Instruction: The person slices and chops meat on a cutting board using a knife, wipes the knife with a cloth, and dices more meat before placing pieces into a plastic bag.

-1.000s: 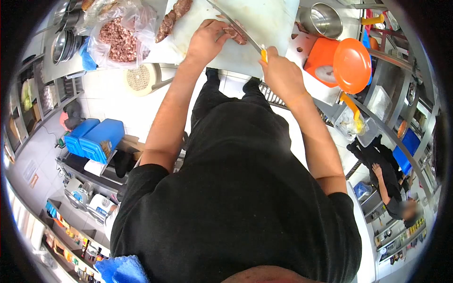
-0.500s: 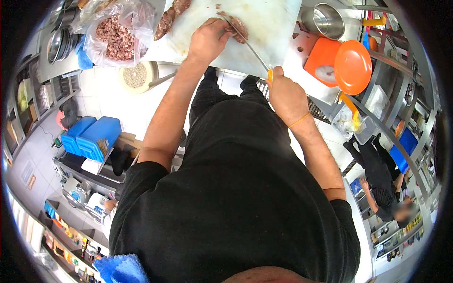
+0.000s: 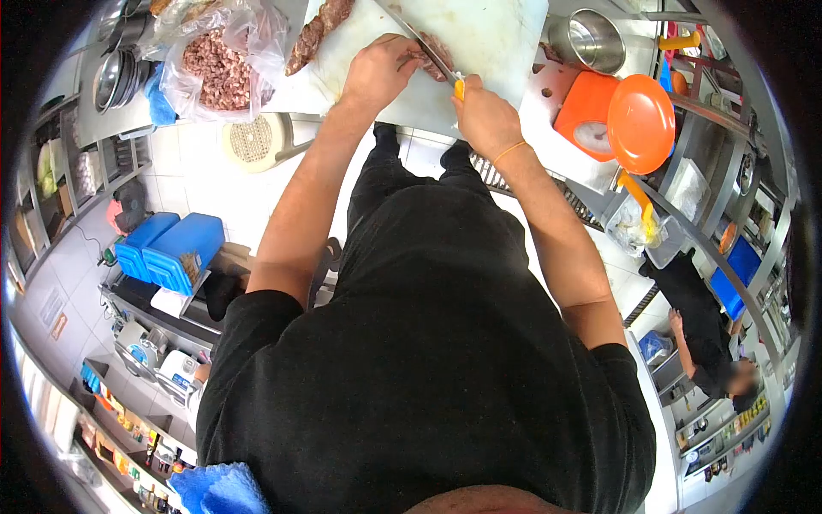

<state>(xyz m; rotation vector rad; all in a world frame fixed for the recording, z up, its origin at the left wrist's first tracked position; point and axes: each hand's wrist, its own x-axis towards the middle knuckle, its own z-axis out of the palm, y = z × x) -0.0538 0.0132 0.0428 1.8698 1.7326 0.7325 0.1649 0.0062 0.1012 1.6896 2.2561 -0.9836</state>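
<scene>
My right hand (image 3: 490,116) is closed round the yellow handle of a knife (image 3: 417,38), whose long blade points up and to the left across a piece of meat (image 3: 437,53). At the left side of that piece, my left hand (image 3: 377,73) holds it with bent fingers, close to the blade. Both the meat and the blade are over a white cutting board (image 3: 497,51). A longer strip of meat (image 3: 315,38) lies on the board's left part.
Left of the board is a plastic bag of diced meat (image 3: 216,73). To the right stand a metal pot (image 3: 591,41), an orange scale (image 3: 586,111) and an orange plate (image 3: 640,122). Another person (image 3: 693,313) is at the far right.
The knife and my right hand have moved up and left, the blade reaching further over the board. My left hand stays at the meat.
</scene>
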